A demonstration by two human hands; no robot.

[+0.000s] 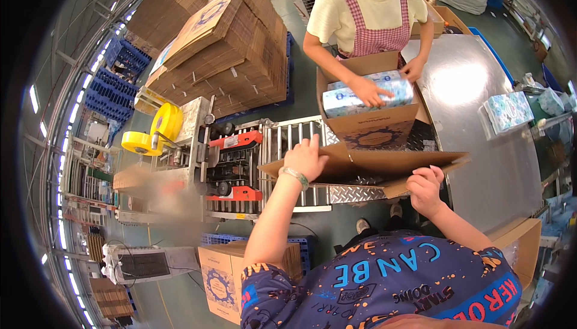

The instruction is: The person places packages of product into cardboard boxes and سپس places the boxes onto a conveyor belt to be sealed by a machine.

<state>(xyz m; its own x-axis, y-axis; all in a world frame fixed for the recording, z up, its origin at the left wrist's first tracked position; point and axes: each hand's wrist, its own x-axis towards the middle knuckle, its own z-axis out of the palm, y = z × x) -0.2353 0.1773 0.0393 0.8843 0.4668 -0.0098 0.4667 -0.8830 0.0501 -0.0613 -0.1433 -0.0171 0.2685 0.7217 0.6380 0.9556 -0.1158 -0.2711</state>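
A partly unfolded cardboard carton stands before me on the metal tread plate, its opening narrow. My left hand, with a bangle at the wrist, grips the carton's left side. At the carton's right end my right hand has its fingers curled on a near flap. Just beyond is an open printed carton, holding blue-and-white wrapped packs. A co-worker's hands are at those packs, one on top and one by the carton's right edge.
A roller conveyor leads left to a carton sealer with yellow tape rolls. On my right is a steel table, with wrapped packs by its far-right edge. Stacked flat cartons stand behind; more cartons lie near my left side.
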